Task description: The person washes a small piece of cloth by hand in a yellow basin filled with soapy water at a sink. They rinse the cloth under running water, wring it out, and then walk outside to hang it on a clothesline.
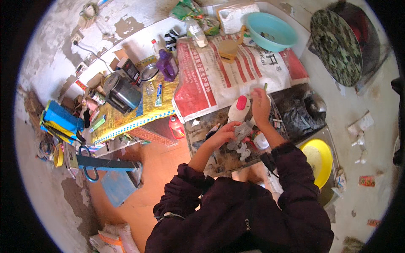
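Observation:
My left hand (225, 136) is at the near side of a cluttered dark board (202, 155), its fingers at a crumpled grey cloth or paper (243, 131); whether it grips this cannot be told. My right hand (261, 109) is raised further right, beside a white bottle with a red cap (241, 103). A small green object (265, 86) shows at its fingertips, and its hold is unclear. Below the hands lie white crumpled scraps (243, 152) and a rounded white item (260, 141).
A printed woven sack (202, 79) covers the surface behind, bearing a tan dipper (228, 49) and turquoise basin (271, 31). Black plastic (292, 110) and a yellow basin (319, 161) are at right. A purple jug (167, 65) and dark metal canister (123, 91) stand at left.

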